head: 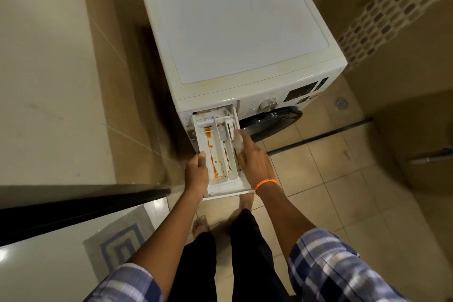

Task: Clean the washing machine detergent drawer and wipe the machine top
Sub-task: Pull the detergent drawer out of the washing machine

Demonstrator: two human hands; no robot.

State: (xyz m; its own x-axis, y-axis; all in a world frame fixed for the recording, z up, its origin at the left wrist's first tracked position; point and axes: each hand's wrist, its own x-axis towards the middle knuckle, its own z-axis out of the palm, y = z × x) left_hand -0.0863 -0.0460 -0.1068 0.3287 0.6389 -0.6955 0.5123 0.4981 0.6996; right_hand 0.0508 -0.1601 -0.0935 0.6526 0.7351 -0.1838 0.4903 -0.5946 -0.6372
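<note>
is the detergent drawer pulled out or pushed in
Pulled out. The drawer sticks far forward of the washing machine front, its stained compartments open to view, the left hand gripping its left edge.

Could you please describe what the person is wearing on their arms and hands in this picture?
Both forearms are bare below short blue, navy and white plaid sleeves. An orange braided band circles the wrist of the right hand. The left hand wears nothing; no gloves or rings show.
</note>
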